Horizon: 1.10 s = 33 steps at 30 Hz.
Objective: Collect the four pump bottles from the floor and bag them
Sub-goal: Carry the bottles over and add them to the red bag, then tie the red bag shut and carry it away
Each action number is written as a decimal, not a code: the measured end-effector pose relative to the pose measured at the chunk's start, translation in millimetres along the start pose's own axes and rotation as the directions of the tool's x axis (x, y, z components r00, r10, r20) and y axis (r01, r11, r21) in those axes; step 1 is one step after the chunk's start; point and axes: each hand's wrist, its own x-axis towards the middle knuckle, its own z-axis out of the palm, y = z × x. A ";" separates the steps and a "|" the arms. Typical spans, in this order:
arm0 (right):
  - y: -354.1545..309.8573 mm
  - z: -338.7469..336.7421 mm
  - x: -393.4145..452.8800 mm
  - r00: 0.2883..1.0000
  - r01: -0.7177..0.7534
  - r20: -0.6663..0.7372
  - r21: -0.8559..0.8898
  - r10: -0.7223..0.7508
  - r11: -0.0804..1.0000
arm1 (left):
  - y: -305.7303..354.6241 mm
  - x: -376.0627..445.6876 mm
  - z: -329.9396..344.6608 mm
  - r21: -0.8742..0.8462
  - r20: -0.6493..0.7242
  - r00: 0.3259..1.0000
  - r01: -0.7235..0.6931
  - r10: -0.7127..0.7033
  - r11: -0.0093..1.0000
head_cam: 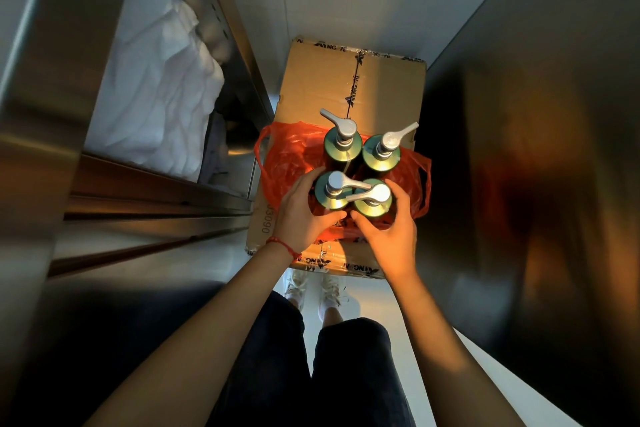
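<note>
Several green pump bottles with silver pumps stand upright in a square on a red plastic bag (289, 156) spread over a cardboard box (332, 80). The far pair are the far-left bottle (341, 146) and the far-right bottle (381, 156). My left hand (301, 211) curls round the near-left bottle (330, 198). Against it stands the near-right bottle (372, 203), held by my right hand (388, 229). The bag's handles lie loose at both sides.
The taped box fills a narrow floor strip between a metal shelf unit (145, 201) holding white linen (162, 80) on the left and a dark metal wall (536, 149) on the right. My legs and shoes (311, 288) stand just behind the box.
</note>
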 end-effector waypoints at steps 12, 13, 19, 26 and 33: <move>-2.5 -0.2 1.4 0.999 0.027 0.023 -0.026 -0.026 0.999 | 1.3 -1.6 -4.4 -0.025 0.019 1.000 0.007 -0.007 1.000; -2.4 -0.5 1.3 0.999 0.027 0.027 -0.026 -0.027 0.999 | 1.1 -1.9 -4.7 -0.029 0.025 1.000 0.012 -0.011 1.000; -3.0 -9.7 -5.2 1.000 -0.011 0.012 0.004 0.011 1.000 | 0.7 -9.5 -11.2 -0.053 0.034 0.999 0.041 -0.039 0.998; -6.0 -40.6 -15.5 0.995 -0.009 -0.101 0.125 0.021 0.992 | 4.0 -22.4 -39.0 -0.271 -0.005 0.991 0.131 -0.137 0.954; -0.5 -53.3 10.6 0.958 -0.072 -0.259 0.199 0.124 0.977 | 10.3 0.5 -62.7 -0.328 -0.255 0.955 0.063 -0.153 0.943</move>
